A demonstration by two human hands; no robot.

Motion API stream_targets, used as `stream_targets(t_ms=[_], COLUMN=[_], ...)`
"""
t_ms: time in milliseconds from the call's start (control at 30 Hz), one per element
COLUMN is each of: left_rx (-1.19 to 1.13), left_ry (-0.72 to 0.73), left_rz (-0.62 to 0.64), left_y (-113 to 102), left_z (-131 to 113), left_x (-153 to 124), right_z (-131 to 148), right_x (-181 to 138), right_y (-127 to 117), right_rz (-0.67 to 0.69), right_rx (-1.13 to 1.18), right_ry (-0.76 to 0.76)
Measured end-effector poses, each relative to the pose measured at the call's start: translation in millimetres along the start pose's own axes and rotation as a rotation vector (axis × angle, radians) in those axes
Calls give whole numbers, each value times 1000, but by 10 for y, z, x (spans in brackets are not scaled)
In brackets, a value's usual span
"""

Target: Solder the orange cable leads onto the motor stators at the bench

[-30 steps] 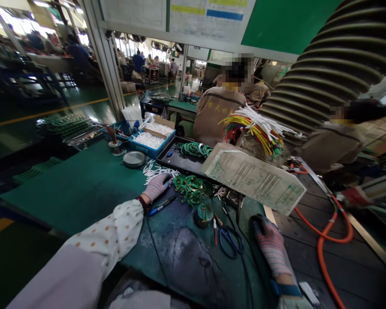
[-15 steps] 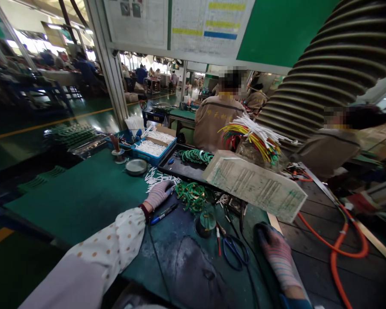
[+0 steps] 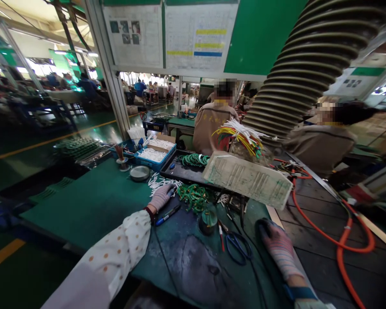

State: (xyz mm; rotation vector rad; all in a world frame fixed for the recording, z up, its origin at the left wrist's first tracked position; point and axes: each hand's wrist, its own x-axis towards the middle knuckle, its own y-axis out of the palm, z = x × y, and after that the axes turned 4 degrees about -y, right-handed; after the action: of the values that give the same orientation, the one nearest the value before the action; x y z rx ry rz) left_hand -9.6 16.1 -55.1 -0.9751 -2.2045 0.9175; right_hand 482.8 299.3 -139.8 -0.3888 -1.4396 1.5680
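My left hand (image 3: pixel 162 197), in a striped glove, rests on the green bench between a scatter of short white sleeves (image 3: pixel 164 182) and a heap of green wire pieces (image 3: pixel 193 197). Its fingers are stretched forward and nothing shows in them. Just below lies a blue and black marker pen (image 3: pixel 167 215). My right hand (image 3: pixel 276 244), also gloved with dark fingertips, lies on the bench's right edge, fingers extended and holding nothing visible. To its left are blue-handled scissors (image 3: pixel 238 248), a red and white pen-like tool (image 3: pixel 221 238) and a round dark container (image 3: pixel 207 221).
Blue trays (image 3: pixel 156 154) of white pieces stand at the back. A black tray (image 3: pixel 186 167) holds coiled green wire. A slanted board (image 3: pixel 247 178) stands before bundled coloured wires (image 3: pixel 241 137). A ribbed hose (image 3: pixel 296 68) hangs at right. Two people sit beyond the bench.
The camera view has tilted up and shifted slightly. Both hands stay where they were on the bench, and no object has visibly moved.
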Motion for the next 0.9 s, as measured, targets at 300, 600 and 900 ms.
stream_targets(t_ms=[300,600,900], left_rx=[-76,-154,-33], left_ry=[32,-50,-42], left_rz=[-205,-527,-604], left_y=[-239,-595,-563], left_z=[-149,-156,153], left_x=[-125,-1381,-2977], right_z=[301,413,511], right_x=[22,2,30], right_y=[-237,-322,-418], right_rz=[37,63,157], right_rx=[-83,-113,-172], right_ry=[-18,-40,-25])
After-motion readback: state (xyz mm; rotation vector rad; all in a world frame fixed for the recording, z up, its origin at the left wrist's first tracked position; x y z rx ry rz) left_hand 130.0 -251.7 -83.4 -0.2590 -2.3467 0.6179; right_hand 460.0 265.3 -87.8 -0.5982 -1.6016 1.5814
